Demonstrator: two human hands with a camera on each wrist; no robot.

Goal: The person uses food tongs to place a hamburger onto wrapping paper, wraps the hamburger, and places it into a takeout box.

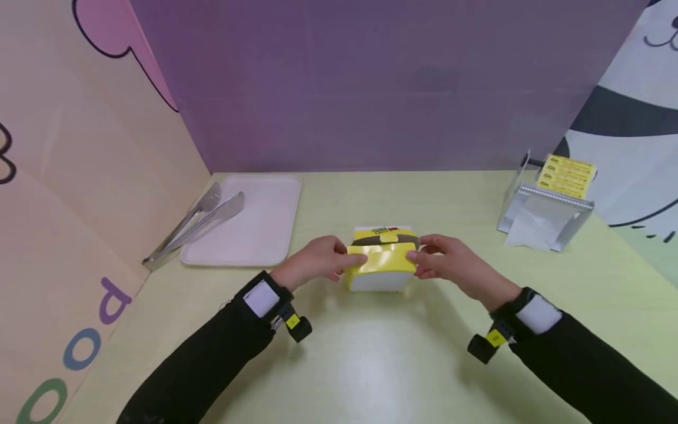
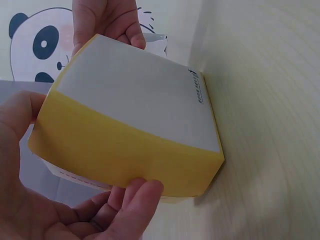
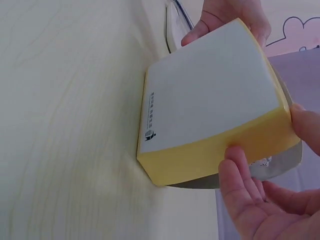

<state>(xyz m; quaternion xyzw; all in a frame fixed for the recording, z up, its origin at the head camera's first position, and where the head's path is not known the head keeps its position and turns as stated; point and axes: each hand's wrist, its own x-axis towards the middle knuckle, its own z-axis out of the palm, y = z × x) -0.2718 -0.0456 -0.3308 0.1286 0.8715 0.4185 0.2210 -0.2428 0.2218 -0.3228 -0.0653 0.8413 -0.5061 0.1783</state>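
Observation:
A yellow-and-white cardboard takeaway box point(image 1: 380, 268) is on the pale table, between the two hands. A dark gap runs along its top, so the flaps do not look fully joined. At its left end, my left hand point(image 1: 316, 259) grips it with the thumb on the yellow front edge and fingers along the side. My right hand point(image 1: 458, 268) holds the other end in a similar way. Small dark print shows on the white face of the box point(image 2: 135, 95) in the left wrist view. The inside of the box is mostly hidden.
A white tray point(image 1: 275, 221) lies at the back left, with metal tongs point(image 1: 196, 221) across its left edge. On the right stands a metal holder point(image 1: 556, 206) with white napkins point(image 1: 536, 227) and a stack of small yellow packets point(image 1: 567, 175). A purple panel point(image 1: 371, 88) closes the back.

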